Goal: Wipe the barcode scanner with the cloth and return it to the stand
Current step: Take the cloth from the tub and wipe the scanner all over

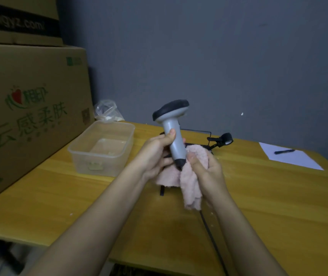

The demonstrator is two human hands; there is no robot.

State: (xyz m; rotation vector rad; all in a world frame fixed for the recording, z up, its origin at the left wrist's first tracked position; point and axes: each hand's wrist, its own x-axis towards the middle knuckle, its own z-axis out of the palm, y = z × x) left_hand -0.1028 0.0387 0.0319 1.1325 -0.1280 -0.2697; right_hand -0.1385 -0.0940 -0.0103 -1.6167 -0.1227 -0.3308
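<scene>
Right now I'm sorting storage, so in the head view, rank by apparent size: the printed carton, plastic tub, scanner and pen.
1. Carton, largest by far, though nearest the camera.
2. Tub.
3. Scanner, held up off the table, so its rank under the tub is less sure.
4. Pen, smallest, and farthest away.

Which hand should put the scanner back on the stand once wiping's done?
Left, probably. The left hand already grips the scanner by its handle, upright. The right hand is full of cloth. The stand sits just behind, open.
</scene>
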